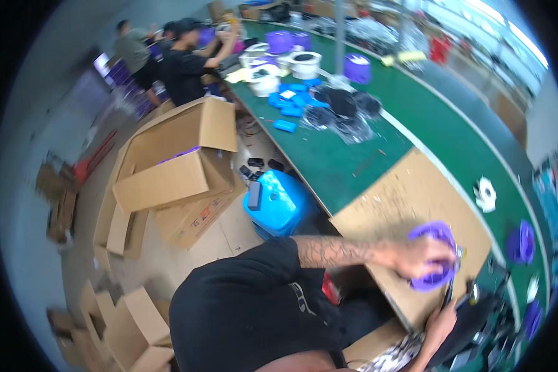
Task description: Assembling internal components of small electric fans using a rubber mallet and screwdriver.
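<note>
My left hand point(423, 255) grips a purple round plastic housing point(429, 286) that rests on a cardboard sheet point(398, 197). The fingers reach over its rim into the opening and are partly blurred. Lower down, my right hand point(440, 323) is closed around a slim dark tool point(448, 294), whose exact kind I cannot make out. The tool points up toward the housing's near edge. A small metallic piece point(459, 252) shows at the right side of the housing; whether it is attached is unclear.
Blue packs point(291, 98) and bagged black parts point(342, 106) lie on the green bench point(328, 162), with white and purple housings point(305, 65) beyond. A blue stool point(278, 201) and open cartons point(161, 180) stand left. Another person point(186, 68) works at the far end.
</note>
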`<state>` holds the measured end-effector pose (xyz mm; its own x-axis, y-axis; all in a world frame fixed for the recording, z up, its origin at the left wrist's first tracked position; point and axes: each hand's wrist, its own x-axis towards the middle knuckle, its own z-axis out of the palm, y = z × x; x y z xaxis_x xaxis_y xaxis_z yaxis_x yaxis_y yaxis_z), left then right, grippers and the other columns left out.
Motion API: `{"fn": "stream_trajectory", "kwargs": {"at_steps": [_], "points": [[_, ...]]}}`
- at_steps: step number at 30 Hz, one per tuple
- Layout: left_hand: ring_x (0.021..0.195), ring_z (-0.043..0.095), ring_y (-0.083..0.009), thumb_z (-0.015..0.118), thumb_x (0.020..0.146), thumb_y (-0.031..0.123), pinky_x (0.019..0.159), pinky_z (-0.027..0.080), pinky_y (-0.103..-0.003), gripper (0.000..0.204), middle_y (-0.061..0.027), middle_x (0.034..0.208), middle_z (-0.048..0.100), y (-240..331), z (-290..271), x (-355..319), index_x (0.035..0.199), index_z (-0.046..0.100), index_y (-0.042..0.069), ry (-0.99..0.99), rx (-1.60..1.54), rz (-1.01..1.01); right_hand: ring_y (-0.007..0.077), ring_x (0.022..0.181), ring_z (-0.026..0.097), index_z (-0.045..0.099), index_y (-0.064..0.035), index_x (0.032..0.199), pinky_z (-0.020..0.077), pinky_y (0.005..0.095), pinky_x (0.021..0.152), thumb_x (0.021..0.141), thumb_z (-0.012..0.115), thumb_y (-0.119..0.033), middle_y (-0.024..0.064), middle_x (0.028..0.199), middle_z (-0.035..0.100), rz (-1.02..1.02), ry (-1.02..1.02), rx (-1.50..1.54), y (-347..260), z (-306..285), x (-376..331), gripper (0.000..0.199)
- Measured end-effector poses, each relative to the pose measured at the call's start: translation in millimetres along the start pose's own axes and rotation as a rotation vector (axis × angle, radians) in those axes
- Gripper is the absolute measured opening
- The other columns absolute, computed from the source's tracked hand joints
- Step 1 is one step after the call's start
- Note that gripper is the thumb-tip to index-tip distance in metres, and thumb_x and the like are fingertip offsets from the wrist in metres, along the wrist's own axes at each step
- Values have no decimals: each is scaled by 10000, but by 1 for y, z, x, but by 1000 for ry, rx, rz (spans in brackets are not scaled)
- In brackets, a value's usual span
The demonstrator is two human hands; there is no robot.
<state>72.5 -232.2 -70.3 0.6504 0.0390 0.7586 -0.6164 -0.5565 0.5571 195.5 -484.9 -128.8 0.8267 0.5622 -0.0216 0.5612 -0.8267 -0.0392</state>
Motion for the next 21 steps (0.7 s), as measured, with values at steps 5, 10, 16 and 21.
{"fn": "stream_trajectory", "kwargs": {"at_steps": [5, 10, 16, 21], "points": [[846, 640, -351, 675, 815, 42, 743, 492, -431, 297, -174, 872, 630, 15, -10, -6, 1095, 587, -5, 14, 24, -54, 454, 828, 640, 487, 47, 1285, 506, 530, 715, 843, 582, -89, 288, 873, 649, -14, -6, 5, -17, -5, 7, 473], [812, 620, -362, 657, 821, 30, 701, 459, -424, 303, -200, 854, 608, -3, -15, 9, 1103, 567, -35, 18, -71, -307, 455, 823, 638, 470, 39, 1306, 505, 524, 714, 839, 566, -73, 287, 866, 648, -68, 65, 8, -10, 1, 6, 490], [813, 622, -351, 662, 824, 33, 723, 469, -434, 304, -189, 858, 616, -3, -10, 8, 1114, 585, -15, 16, -120, -386, 457, 818, 636, 466, 35, 1316, 500, 525, 706, 834, 555, -56, 288, 865, 648, -88, 86, -1, -11, 0, 12, 499], [807, 631, -352, 658, 822, 35, 717, 477, -428, 310, -208, 875, 648, -4, -12, 5, 1123, 608, -23, 96, -153, -328, 446, 804, 643, 509, 30, 1257, 504, 522, 692, 839, 558, -60, 275, 854, 655, -67, 125, -28, -27, -8, 7, 430]]}}
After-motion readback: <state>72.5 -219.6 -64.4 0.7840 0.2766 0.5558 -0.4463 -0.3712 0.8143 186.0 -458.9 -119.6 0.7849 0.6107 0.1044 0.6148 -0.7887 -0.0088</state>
